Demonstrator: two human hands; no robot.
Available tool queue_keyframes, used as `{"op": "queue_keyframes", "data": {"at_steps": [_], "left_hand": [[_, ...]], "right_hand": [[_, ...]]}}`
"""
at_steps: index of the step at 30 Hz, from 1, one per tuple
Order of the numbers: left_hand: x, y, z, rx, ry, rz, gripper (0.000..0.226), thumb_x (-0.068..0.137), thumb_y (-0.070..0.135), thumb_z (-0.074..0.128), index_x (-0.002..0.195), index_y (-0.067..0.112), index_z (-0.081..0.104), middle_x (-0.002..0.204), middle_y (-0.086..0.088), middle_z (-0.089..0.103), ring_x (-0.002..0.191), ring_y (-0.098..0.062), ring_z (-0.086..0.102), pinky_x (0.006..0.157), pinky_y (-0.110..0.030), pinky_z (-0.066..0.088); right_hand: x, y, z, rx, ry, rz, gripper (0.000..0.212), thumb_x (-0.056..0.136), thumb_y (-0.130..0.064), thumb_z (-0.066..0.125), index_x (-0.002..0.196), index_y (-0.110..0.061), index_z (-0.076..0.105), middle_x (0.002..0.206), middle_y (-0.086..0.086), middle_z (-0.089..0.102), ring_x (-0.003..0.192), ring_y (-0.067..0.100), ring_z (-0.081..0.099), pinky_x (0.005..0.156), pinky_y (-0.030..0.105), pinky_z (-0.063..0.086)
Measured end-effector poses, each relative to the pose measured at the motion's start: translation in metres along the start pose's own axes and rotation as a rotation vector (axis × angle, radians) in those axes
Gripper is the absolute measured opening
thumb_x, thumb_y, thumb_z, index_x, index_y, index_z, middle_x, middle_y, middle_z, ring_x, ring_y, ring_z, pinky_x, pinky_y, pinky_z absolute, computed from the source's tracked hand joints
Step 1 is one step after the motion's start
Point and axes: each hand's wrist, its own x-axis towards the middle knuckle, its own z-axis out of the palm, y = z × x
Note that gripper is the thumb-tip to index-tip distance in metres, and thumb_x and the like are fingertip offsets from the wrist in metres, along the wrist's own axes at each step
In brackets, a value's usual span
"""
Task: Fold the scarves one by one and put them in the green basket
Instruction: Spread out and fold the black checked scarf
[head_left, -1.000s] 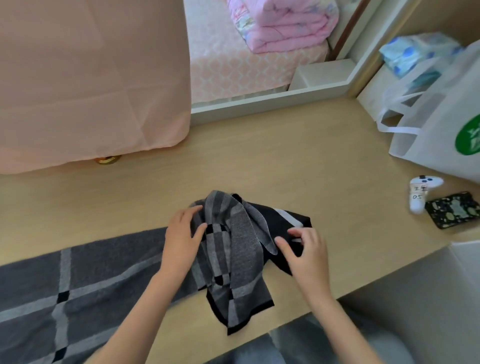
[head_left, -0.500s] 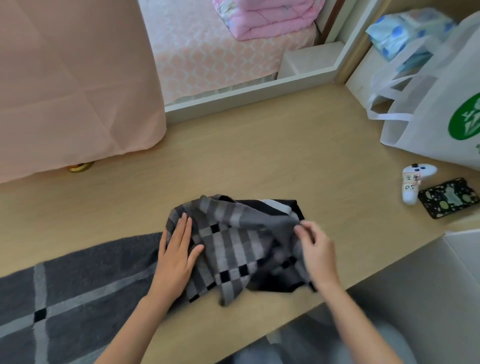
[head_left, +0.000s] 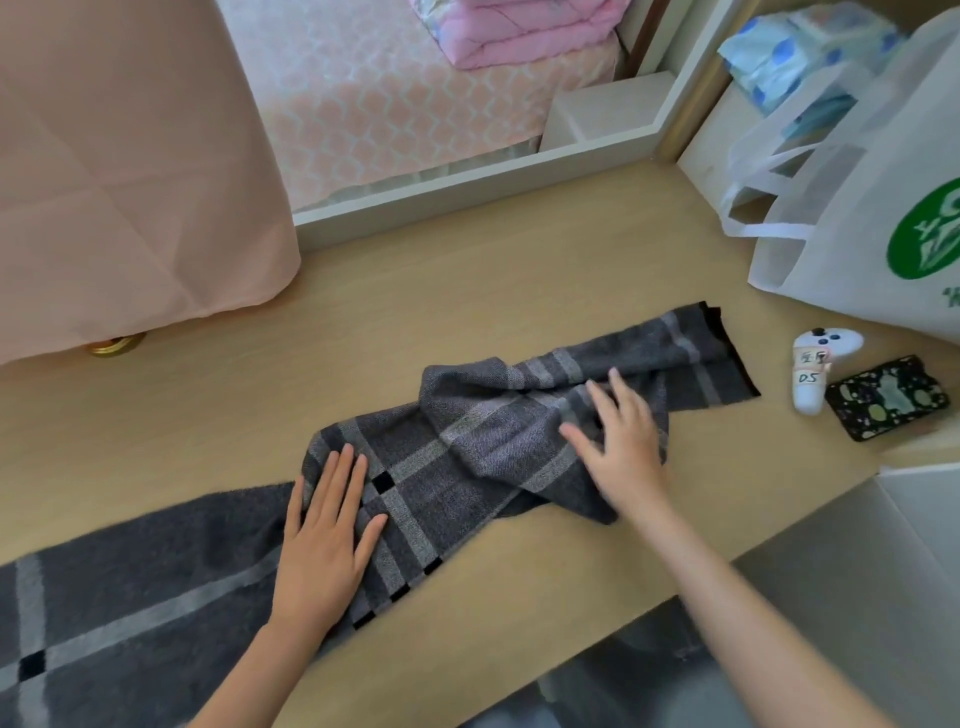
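Note:
A long grey plaid scarf (head_left: 467, 457) with pale stripes and small black squares lies across the wooden table (head_left: 467, 291). Its left part runs flat off the lower left edge; its middle is rumpled; its right end reaches toward the far right. My left hand (head_left: 327, 535) presses flat on the scarf, fingers straight. My right hand (head_left: 618, 441) rests on the rumpled middle with fingers spread. No green basket is in view.
A white controller (head_left: 818, 364) and a dark patterned case (head_left: 885, 397) lie at the right. A white tote bag (head_left: 857, 218) with a green logo stands at the far right. A pink cloth (head_left: 130, 171) hangs at the left. A grey box edge (head_left: 883, 519) sits at the lower right.
The bunched scarf end has been spread out to the right across the table. My right hand let go of its pinch and now lies open on the fabric; my left hand stays pressed flat.

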Motion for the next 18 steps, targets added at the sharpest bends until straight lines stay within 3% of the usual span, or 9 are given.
{"op": "queue_keyframes", "data": {"at_steps": [2,5,9,11,13,16,18], "left_hand": [[0.0,0.0,0.0,0.004,0.014,0.003,0.067,0.098,0.052,0.021,0.154,0.016,0.017,0.161,-0.002,0.014,0.148,-0.017,0.01,0.119,-0.045,0.008],[-0.001,0.005,-0.006,-0.031,0.089,0.023,0.06,0.097,0.047,0.027,0.148,0.016,0.035,0.156,-0.004,0.03,0.145,-0.018,0.02,0.12,-0.048,0.003],[-0.012,0.027,-0.004,-0.154,0.173,0.189,0.048,0.094,0.048,0.04,0.126,0.021,0.062,0.128,0.002,0.059,0.127,-0.018,0.046,0.117,-0.046,0.018],[-0.016,0.034,0.003,-0.214,0.175,0.218,0.047,0.093,0.053,0.04,0.114,0.022,0.068,0.118,0.003,0.061,0.113,-0.02,0.053,0.108,-0.038,0.03],[-0.014,0.037,0.004,-0.256,0.2,0.2,0.048,0.096,0.052,0.035,0.1,0.022,0.072,0.111,0.003,0.061,0.104,-0.022,0.055,0.094,-0.032,0.036],[-0.005,0.04,-0.001,-0.276,0.249,0.21,0.048,0.1,0.046,0.03,0.085,0.021,0.069,0.101,0.007,0.059,0.094,-0.019,0.053,0.082,-0.032,0.041],[-0.003,0.04,-0.004,-0.304,0.197,0.216,0.043,0.099,0.049,0.035,0.089,0.022,0.067,0.103,0.01,0.056,0.094,-0.017,0.054,0.081,-0.034,0.044]], "right_hand": [[-0.031,-0.005,0.019,0.081,0.083,-0.02,0.059,0.088,-0.05,0.053,0.137,-0.017,0.048,0.15,0.004,0.031,0.138,0.019,0.026,0.111,0.035,0.028],[-0.054,-0.003,0.031,0.143,0.18,-0.021,0.037,0.084,-0.039,0.067,0.113,-0.017,0.063,0.125,-0.001,0.052,0.119,0.016,0.041,0.1,0.031,0.036],[-0.046,0.006,0.027,0.079,0.226,-0.118,0.005,0.084,-0.015,0.071,0.086,-0.017,0.066,0.092,-0.005,0.063,0.091,0.019,0.053,0.083,0.033,0.043],[-0.032,0.007,0.015,0.08,0.238,-0.085,0.007,0.086,-0.013,0.068,0.082,-0.018,0.067,0.081,-0.006,0.065,0.08,0.019,0.056,0.075,0.036,0.045],[-0.018,0.006,-0.004,0.152,0.228,-0.043,0.007,0.088,-0.023,0.066,0.082,-0.02,0.069,0.078,-0.01,0.065,0.078,0.017,0.06,0.07,0.034,0.046],[-0.011,0.0,-0.027,0.267,-0.001,-0.135,0.035,0.078,-0.056,0.063,0.089,-0.024,0.07,0.092,-0.015,0.066,0.091,0.006,0.06,0.077,0.024,0.047],[-0.024,-0.004,-0.021,0.093,-0.138,-0.295,0.053,0.07,-0.066,0.066,0.101,-0.023,0.067,0.109,-0.012,0.061,0.103,0.004,0.053,0.089,0.021,0.041]]}}
